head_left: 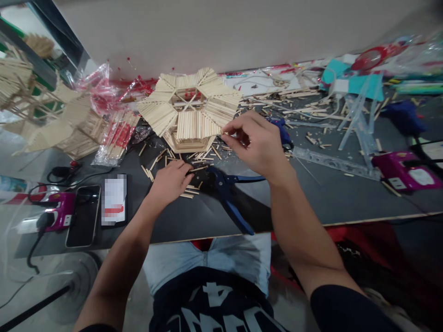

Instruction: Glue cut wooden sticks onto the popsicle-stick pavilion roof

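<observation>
A model roof (199, 125) built from thin wooden sticks, with star-like flared panels and an open middle, stands at the back of the dark table. At its right front corner, my right hand (258, 140) has thumb and index finger pinched together on a short wooden stick, mostly hidden by the fingertips. My left hand (171, 180) rests low over loose sticks (188, 192) in front of the model, its fingers bent and the thumb apart from them. Just right of it lies a blue-handled cutter (226, 193) with its handles spread.
Two phones (83, 216) and a purple power adapter (62, 210) lie at left. A bag of sticks (116, 140) and another stick model (58, 110) stand behind them. Rightward are a clear ruler (335, 162), glue sticks (360, 103), a blue glue gun (403, 115) and a second purple adapter (404, 170).
</observation>
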`<action>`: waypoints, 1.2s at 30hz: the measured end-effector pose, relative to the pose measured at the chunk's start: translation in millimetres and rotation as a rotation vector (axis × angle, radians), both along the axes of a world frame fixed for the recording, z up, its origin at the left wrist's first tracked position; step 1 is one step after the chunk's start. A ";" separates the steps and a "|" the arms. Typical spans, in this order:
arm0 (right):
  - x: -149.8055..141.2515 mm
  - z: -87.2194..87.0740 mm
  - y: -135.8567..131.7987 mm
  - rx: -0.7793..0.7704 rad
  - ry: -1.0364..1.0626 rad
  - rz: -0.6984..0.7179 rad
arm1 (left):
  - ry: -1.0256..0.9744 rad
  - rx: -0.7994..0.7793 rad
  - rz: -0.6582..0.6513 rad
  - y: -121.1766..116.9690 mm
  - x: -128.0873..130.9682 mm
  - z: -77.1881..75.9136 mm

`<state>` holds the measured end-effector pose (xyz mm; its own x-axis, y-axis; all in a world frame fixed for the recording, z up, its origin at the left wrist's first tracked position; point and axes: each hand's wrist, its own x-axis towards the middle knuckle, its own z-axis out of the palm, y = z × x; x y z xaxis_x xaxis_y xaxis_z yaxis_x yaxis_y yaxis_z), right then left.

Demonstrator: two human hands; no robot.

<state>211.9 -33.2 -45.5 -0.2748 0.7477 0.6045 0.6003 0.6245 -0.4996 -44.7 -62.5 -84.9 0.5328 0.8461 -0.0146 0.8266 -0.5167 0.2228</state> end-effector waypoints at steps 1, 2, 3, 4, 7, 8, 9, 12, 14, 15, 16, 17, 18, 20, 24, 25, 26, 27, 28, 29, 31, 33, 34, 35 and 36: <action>-0.4 -1.2 -0.2 0.002 0.005 -0.008 | -0.003 0.002 -0.003 -0.1 -0.2 0.1; -0.6 -2.1 -0.5 -0.002 0.003 -0.019 | -0.006 0.006 -0.006 -0.2 -0.3 0.2; -0.8 -3.0 -0.8 -0.009 -0.004 -0.028 | -0.008 0.011 -0.009 -0.3 -0.5 0.3; -0.9 -3.7 -1.0 -0.014 -0.009 -0.036 | -0.007 0.015 -0.011 -0.3 -0.7 0.2; -0.6 -5.9 -1.2 -0.008 -0.004 -0.041 | 0.002 0.016 -0.012 -0.1 -1.2 -0.3; -0.6 -6.5 -1.1 0.001 0.003 -0.035 | 0.006 0.015 -0.012 0.0 -1.4 -0.6; -0.7 -7.2 -0.8 0.014 0.013 -0.029 | 0.010 0.015 -0.013 0.1 -1.5 -0.8; -1.6 -9.2 0.4 0.056 0.042 -0.006 | 0.015 0.024 -0.015 0.1 -1.5 -0.7; -2.7 -10.8 1.6 0.087 0.064 -0.003 | 0.020 0.023 -0.012 0.0 -1.1 0.1; -3.2 -11.7 2.2 0.101 0.076 0.000 | 0.024 0.020 -0.009 -0.1 -0.8 0.6; -3.6 -12.5 2.9 0.114 0.088 0.003 | 0.026 0.016 -0.008 -0.2 -0.6 1.0; -4.0 -13.3 3.4 0.125 0.099 0.006 | 0.027 0.013 -0.007 -0.2 -0.3 1.4; -4.5 -14.0 3.9 0.131 0.106 0.007 | 0.025 0.011 -0.007 -0.3 -0.1 1.6; -5.4 -14.8 4.4 0.139 0.113 0.000 | 0.019 0.011 -0.010 -0.3 -0.1 1.5; -7.2 -15.4 4.3 0.150 0.120 -0.025 | 0.010 0.019 -0.015 -0.5 -0.9 0.3; -7.4 -15.6 4.2 0.147 0.122 -0.029 | 0.008 0.022 -0.017 -0.5 -1.2 0.0; -7.5 -15.9 4.0 0.144 0.122 -0.034 | 0.005 0.024 -0.019 -0.4 -1.4 -0.3; -7.6 -16.1 3.9 0.141 0.120 -0.037 | 0.005 0.025 -0.020 -0.3 -1.6 -0.5; -7.5 -16.3 3.8 0.143 0.117 -0.038 | 0.006 0.025 -0.019 -0.2 -1.6 -0.6; -7.5 -16.5 3.7 0.148 0.114 -0.037 | 0.009 0.023 -0.018 -0.1 -1.6 -0.6; -7.7 -16.6 3.4 0.163 0.107 -0.036 | 0.014 0.019 -0.018 -0.1 -1.4 -0.4; -8.3 -16.3 2.9 0.177 0.106 -0.037 | 0.017 0.017 -0.017 -0.2 -1.2 -0.2; -8.6 -16.2 2.7 0.181 0.108 -0.038 | 0.018 0.017 -0.017 -0.3 -1.1 -0.1; -9.0 -16.1 2.5 0.184 0.111 -0.038 | 0.018 0.018 -0.018 -0.4 -1.1 -0.2; -9.2 -16.0 2.3 0.184 0.113 -0.039 | 0.019 0.020 -0.017 -0.5 -1.2 -0.4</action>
